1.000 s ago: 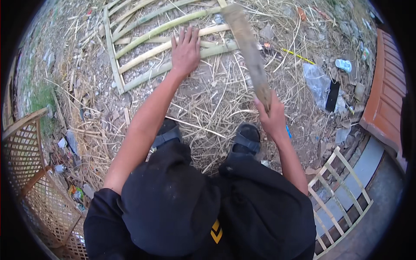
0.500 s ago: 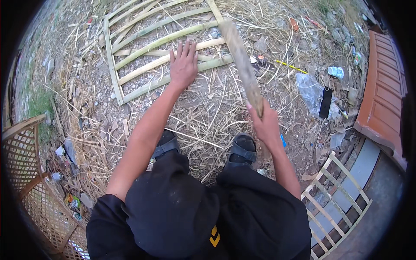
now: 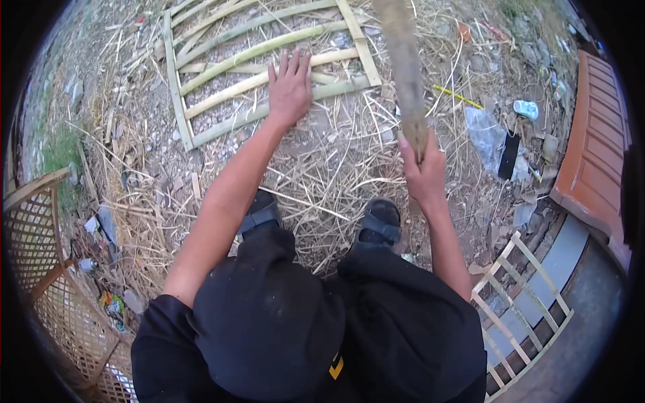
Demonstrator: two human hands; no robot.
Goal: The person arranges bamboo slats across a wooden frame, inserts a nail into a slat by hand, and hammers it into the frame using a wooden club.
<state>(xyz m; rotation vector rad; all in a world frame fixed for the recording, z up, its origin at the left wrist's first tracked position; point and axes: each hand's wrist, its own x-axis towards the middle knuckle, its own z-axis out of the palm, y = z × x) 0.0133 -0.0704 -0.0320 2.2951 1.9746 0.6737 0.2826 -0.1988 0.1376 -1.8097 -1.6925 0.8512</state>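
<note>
A frame of split bamboo strips [image 3: 252,45] lies on the straw-strewn ground ahead of me, its slats running between two upright side strips. My left hand [image 3: 291,87] rests flat on its lower slats with the fingers spread. In my right hand [image 3: 424,164] is the narrow end of a thick wooden stick [image 3: 405,60]. The stick points away from me, just right of the frame's right side strip [image 3: 359,43], and looks apart from it. Its far end is blurred and runs out at the top of the view.
Woven lattice panels [image 3: 30,232] stand at the left. On the right are a brown panelled piece [image 3: 596,127], a small bamboo frame [image 3: 521,302], a clear plastic bag [image 3: 484,134], a crushed can [image 3: 525,109] and a yellow stick [image 3: 458,96]. Straw [image 3: 322,181] covers the ground around my sandals.
The wooden stick has lifted off the frame's right side strip and shifted right with my right hand. My left hand still presses on the slats.
</note>
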